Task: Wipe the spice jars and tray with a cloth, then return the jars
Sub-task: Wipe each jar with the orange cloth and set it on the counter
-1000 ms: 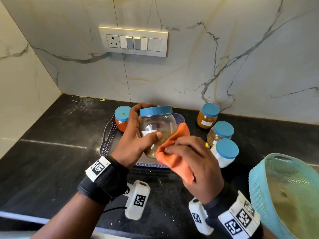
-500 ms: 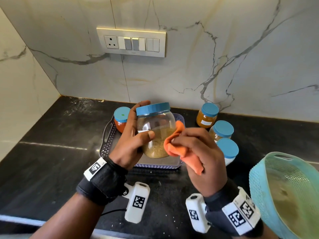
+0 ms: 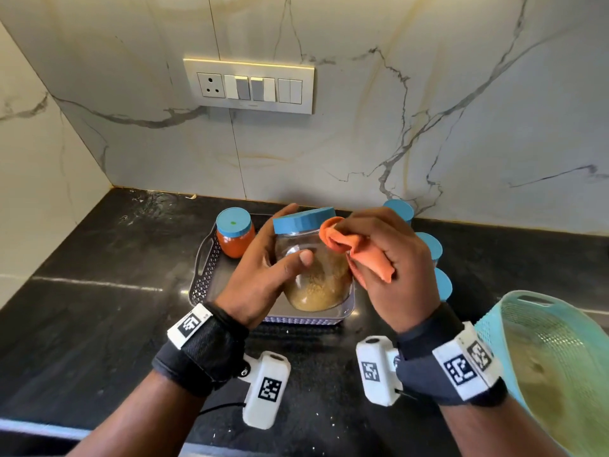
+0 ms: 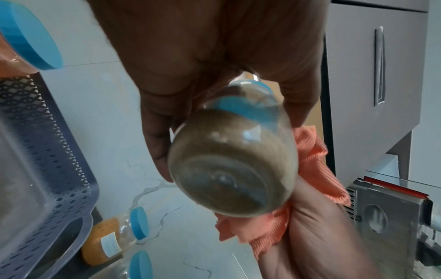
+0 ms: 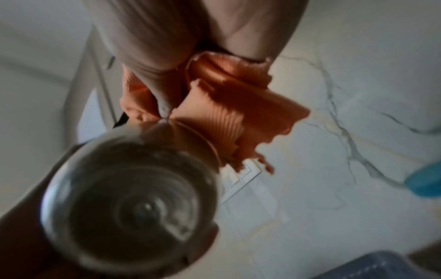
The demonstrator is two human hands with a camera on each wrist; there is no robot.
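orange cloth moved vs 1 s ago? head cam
Yes. The orange cloth has risen along the held jar, from beside its lower body to its shoulder just under the blue lid.

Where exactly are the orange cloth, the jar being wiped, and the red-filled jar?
orange cloth (image 3: 357, 249): head view, on its bunched fold under the fingers.
jar being wiped (image 3: 316, 285): head view, on its glass belly over the brown powder.
red-filled jar (image 3: 234, 244): head view, on its red glass side.
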